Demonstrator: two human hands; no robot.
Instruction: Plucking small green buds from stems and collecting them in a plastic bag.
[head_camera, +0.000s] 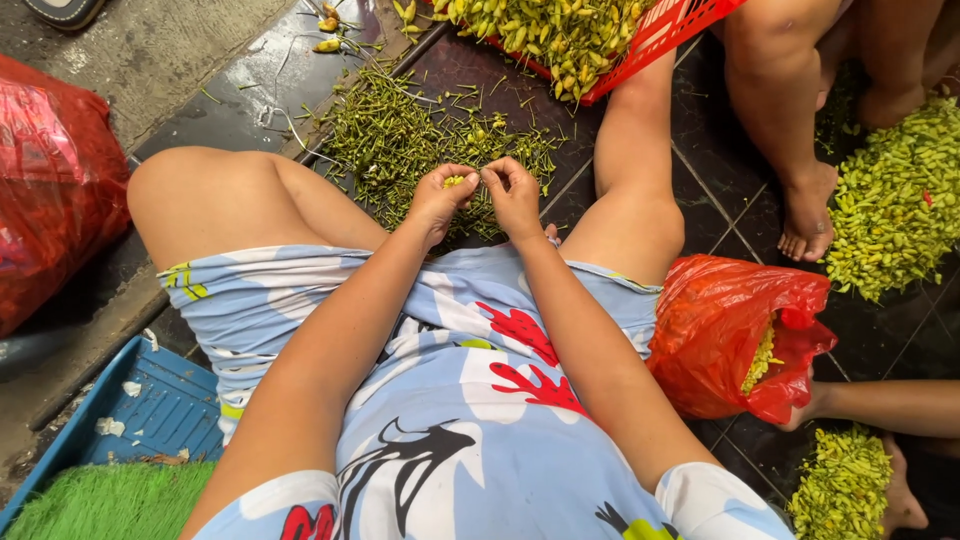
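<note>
1. Head view, centre of the frame: a seated person's left hand (438, 198) and right hand (512, 195) meet above the dark tiled floor (720, 190), each grip pressed together, pinching one small yellow-green chili (455, 181) between the fingertips.
2. Just beyond the hands, a heap of plucked green stems (400, 135) lies on the floor; a red crate (660, 35) of chilies sits at the upper edge.
3. The chili is small and held only at the tips; a slip could drop it into the stems, where it would likely be hard to find.
4. Crowding the person: a red plastic bag (725, 330) at right, held by another person's hand; loose chili piles (895, 200) at right; a blue tray (150, 410) lower left; another person's feet upper right.
</note>
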